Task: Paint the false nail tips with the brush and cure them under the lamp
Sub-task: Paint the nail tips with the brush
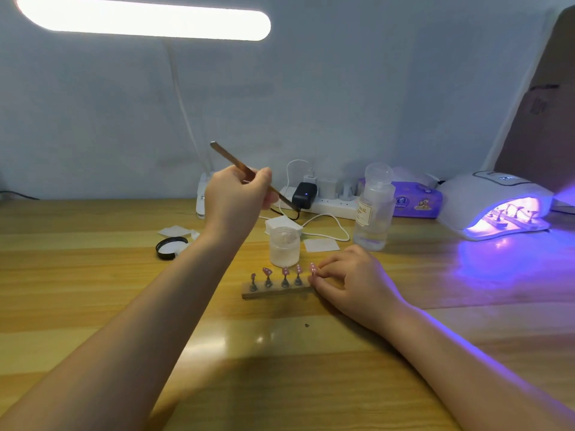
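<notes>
A person's two bare forearms reach over a light wooden tabletop [93, 275]. The left hand [236, 197] is raised above the table, its fingers curled round a slim brown-handled nail brush [249, 174], which slants from upper left down to a dark tip just above a small frosted glass jar of white gel [284, 247]. The jar's black round lid [171, 247] lies to the left, beside small white wipe squares [174, 230].

In front of the jar sits a narrow wooden holder strip [273, 290] carrying a row of pink false nail tips with white dots [284, 271] on short metal stands. The right hand [354, 281] rests on the table at the strip's right end, thumb and fingertips pinching the stand of the rightmost tip.

At far right a white dome-shaped curing lamp [485, 197] glows violet; inside it a second strip of tips [510, 217] is visible. A clear plastic pump bottle [373, 209] stands between jar and lamp. Behind are a white power strip [329, 203] with a black adapter [305, 194], a purple tissue pack [417, 202] and a glowing white desk lamp [143, 18].
</notes>
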### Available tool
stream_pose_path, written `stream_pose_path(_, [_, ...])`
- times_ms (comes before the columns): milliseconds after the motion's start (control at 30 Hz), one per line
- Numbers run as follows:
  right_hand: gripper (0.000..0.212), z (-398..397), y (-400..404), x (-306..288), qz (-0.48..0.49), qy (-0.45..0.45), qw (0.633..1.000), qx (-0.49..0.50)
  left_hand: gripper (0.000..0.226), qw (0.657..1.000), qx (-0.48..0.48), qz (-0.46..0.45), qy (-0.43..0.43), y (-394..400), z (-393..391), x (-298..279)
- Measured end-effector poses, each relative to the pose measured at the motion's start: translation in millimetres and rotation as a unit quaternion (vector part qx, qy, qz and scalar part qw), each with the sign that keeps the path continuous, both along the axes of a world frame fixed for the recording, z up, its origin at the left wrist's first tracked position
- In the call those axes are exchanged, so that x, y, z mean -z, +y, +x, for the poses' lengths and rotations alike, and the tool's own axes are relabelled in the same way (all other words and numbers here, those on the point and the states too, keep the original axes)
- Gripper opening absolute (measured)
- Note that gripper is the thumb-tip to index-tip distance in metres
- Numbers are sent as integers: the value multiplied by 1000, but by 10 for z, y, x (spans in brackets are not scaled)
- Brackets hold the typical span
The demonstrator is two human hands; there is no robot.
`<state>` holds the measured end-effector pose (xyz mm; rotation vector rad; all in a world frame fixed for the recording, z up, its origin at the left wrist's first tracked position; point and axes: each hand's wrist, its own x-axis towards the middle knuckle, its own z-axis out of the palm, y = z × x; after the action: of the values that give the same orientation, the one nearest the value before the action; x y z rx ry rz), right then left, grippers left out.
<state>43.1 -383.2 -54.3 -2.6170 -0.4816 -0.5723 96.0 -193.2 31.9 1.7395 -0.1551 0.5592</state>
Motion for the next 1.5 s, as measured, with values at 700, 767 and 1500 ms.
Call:
stream_pose_path(700, [16, -92, 106, -50, 11, -8, 1000, 12, 32, 898, 240, -344, 132, 351, -552, 562])
stream_pose_path(767, [15, -111, 120, -46, 14, -32, 999, 14, 27, 905, 247, -328, 111, 371, -566, 580])
stream_pose_path(1500, [14, -162, 190, -30, 262, -23, 965, -2, 17, 957, 139, 154, -202, 178, -901, 744])
